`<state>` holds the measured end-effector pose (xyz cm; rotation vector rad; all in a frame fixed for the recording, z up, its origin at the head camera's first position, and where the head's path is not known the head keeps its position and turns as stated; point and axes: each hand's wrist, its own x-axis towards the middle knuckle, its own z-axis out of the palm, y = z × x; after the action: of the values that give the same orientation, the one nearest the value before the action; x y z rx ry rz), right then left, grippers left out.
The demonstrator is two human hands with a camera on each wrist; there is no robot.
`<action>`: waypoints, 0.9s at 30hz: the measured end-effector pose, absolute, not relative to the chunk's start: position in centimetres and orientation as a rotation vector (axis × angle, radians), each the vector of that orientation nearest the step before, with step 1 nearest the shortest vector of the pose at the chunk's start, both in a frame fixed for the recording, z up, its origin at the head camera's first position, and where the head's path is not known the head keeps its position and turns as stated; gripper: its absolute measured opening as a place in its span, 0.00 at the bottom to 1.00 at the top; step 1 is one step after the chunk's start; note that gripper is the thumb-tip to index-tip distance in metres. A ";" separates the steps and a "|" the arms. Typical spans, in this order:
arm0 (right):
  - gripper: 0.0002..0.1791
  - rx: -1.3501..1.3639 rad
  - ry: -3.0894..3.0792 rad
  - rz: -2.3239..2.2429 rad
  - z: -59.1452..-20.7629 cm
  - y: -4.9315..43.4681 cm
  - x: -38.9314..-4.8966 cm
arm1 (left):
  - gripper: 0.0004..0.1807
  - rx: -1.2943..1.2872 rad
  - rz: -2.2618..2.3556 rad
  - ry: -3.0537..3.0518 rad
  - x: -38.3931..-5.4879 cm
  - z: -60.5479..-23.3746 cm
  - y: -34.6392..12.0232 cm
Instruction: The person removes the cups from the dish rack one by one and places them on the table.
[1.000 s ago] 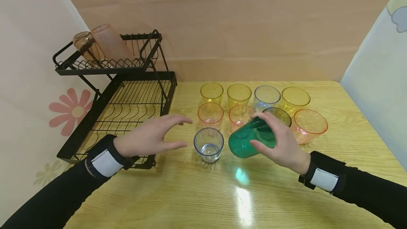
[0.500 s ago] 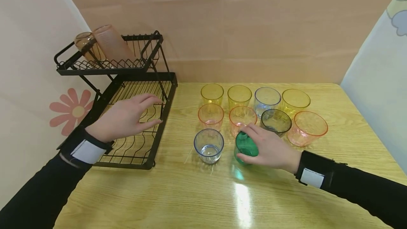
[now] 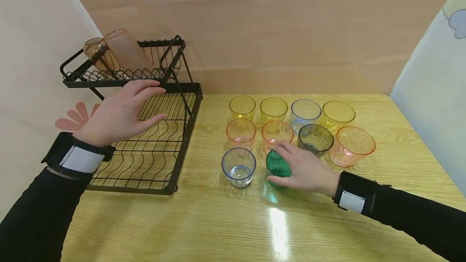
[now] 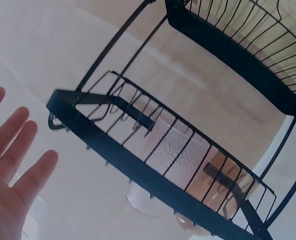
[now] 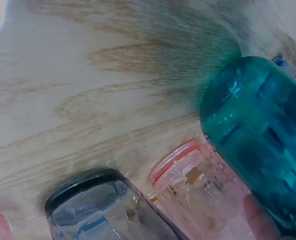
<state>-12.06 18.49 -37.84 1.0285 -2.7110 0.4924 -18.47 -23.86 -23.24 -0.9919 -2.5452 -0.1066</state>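
A green glass appears to stand upright on the wooden table, in the row nearest me. My right hand holds it near its rim, thumb on the near side and fingers on the far side. In the right wrist view the green glass fills the right edge, and one fingertip shows against it. Just left of it is a clear glass with a blue rim. My left hand holds nothing; its fingers reach to the right, just in front of the black dish rack.
On the rack's upper tier lean a pink glass and an amber glass. Behind the green glass stand more glasses in rows: yellow, blue-rimmed, pink and dark grey. A larger pink glass stands at the right.
My right hand has lowered the tilted green glass upright beside the blue-rimmed glass, then shifted it slightly left. My left hand has moved away to the left and up, toward the rack.
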 end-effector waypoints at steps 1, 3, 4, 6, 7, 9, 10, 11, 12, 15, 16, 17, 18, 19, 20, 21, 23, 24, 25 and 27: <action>0.46 1.041 -2.695 0.487 -37.8 18.5 -12.0 | 0.33 -0.989 -0.111 -2.536 -18.6 -23.0 -24.0; 0.47 1.066 -2.670 0.472 -37.8 18.6 -12.0 | 0.34 -0.991 -0.124 -2.514 -18.8 -22.5 -24.3; 0.47 1.077 -2.660 0.462 -37.8 18.7 -11.9 | 0.35 -0.993 -0.126 -2.502 -18.9 -22.2 -24.4; 0.47 1.099 -2.643 0.441 -37.7 18.9 -11.7 | 0.35 -1.002 -0.126 -2.474 -19.3 -21.6 -24.6; 0.47 1.110 -2.635 0.427 -37.6 19.0 -11.7 | 0.36 -1.002 -0.118 -2.462 -19.6 -21.4 -24.7; 0.46 1.123 -2.627 0.413 -37.4 19.2 -11.5 | 0.37 -1.008 -0.087 -2.436 -20.1 -20.7 -24.9; 0.46 1.129 -2.623 0.409 -37.2 19.4 -11.5 | 0.37 -1.006 -0.070 -2.430 -20.4 -20.4 -24.9; 0.46 1.133 -2.619 0.403 -37.1 19.6 -11.5 | 0.38 -1.003 -0.050 -2.427 -20.7 -20.0 -25.0; 0.46 1.138 -2.616 0.398 -37.0 19.8 -11.5 | 0.39 -1.003 -0.027 -2.423 -21.0 -19.6 -25.0; 0.45 1.147 -2.616 0.406 -36.4 20.4 -11.6 | 0.40 -0.977 0.037 -2.441 -21.7 -18.5 -25.0; 0.44 1.145 -2.623 0.404 -36.2 20.6 -11.6 | 0.40 -0.962 0.054 -2.452 -21.9 -18.2 -25.0; 0.43 1.139 -2.635 0.402 -35.9 20.8 -11.7 | 0.40 -0.943 0.068 -2.467 -22.2 -17.9 -25.0; 0.43 1.131 -2.649 0.401 -35.7 21.0 -11.8 | 0.41 -0.919 0.078 -2.485 -22.5 -17.7 -25.1; 0.42 1.118 -2.670 0.399 -35.3 21.2 -11.9 | 0.41 -0.889 0.088 -2.514 -22.8 -17.4 -25.1; 0.41 1.101 -2.692 0.394 -35.0 21.4 -12.0 | 0.41 -0.859 0.102 -2.537 -23.1 -17.2 -25.1; 0.41 1.083 -2.712 0.393 -34.7 21.6 -12.1 | 0.42 -0.826 0.111 -2.567 -23.5 -17.1 -25.1; 0.40 1.055 -2.740 0.397 -34.0 22.0 -12.6 | 0.43 -0.758 0.121 -2.629 -24.1 -16.7 -25.2; 0.40 1.042 -2.745 0.396 -33.8 22.2 -12.8 | 0.43 -0.726 0.125 -2.661 -24.5 -16.5 -25.2; 0.40 1.034 -2.744 0.397 -33.5 22.4 -13.1 | 0.44 -0.697 0.125 -2.694 -24.8 -16.3 -25.3; 0.40 1.022 -2.731 0.388 -33.1 22.8 -13.6 | 0.45 -0.638 0.110 -2.757 -25.5 -15.9 -25.4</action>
<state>-13.61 22.76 -33.11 1.0224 -2.7310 0.3878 -25.47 -25.39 -15.88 -0.6382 -2.7575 0.1095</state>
